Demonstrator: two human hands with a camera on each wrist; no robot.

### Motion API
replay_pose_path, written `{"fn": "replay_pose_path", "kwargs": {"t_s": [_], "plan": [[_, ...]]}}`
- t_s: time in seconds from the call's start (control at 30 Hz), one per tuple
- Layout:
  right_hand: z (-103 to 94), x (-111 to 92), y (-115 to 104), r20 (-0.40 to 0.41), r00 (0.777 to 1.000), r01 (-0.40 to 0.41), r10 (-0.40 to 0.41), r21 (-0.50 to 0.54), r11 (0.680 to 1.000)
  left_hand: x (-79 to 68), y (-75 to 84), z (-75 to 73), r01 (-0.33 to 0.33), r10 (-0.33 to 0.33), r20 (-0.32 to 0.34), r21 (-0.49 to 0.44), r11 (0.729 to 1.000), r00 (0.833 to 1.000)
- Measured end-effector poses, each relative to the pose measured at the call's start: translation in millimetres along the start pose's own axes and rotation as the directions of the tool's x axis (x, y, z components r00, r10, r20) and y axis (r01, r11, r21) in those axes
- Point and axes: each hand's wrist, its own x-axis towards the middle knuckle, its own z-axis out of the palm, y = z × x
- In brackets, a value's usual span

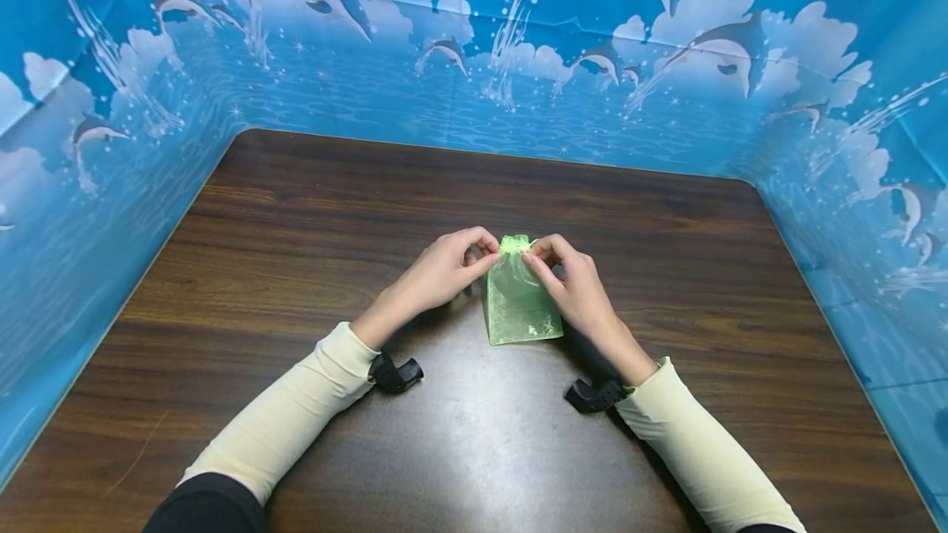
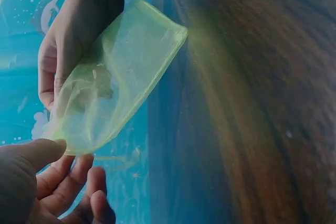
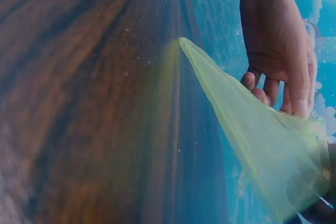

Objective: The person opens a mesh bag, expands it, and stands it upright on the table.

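A sheer light-green drawstring pouch (image 1: 522,307) hangs upright over the table, its gathered neck at the top and its flat bottom edge toward me. My left hand (image 1: 453,266) pinches the left side of the neck between thumb and index finger. On the other side, my right hand (image 1: 573,278) pinches the neck with thumb and fingertips. In the left wrist view the pouch (image 2: 131,66) is see-through, with the right hand's fingers showing behind it. The right wrist view has the pouch (image 3: 262,140) slanting down from its raised corner, the left hand (image 3: 281,51) beyond it.
A dark wood-grain table (image 1: 296,212) with rounded far corners lies beneath. Blue cloth with printed dolphins (image 1: 474,105) stands along its back and both sides. Black wrist bands (image 1: 396,373) sit at the cuffs of the pale sleeves (image 1: 296,410).
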Motion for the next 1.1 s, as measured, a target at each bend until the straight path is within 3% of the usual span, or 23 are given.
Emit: {"fn": "replay_pose_path", "kwargs": {"t_s": [0.2,0.57,1.1], "plan": [[-0.4,0.0,-1.2,-0.024,1.000,-0.005,0.005,0.016,1.000,0.5,0.6,-2.5,0.050,-0.045,0.049,-0.110,0.993,0.998],[-3.1,0.6,1.1,-0.017,1.000,-0.020,0.021,0.049,0.999,0.7,1.6,-5.7,0.029,-0.033,-0.044,-0.099,0.995,0.998],[-6.0,2.1,1.1,-0.049,0.994,-0.090,0.094,0.075,0.993,0.1,1.5,-10.1,0.066,-0.073,-0.058,-0.124,0.990,0.996]]}}
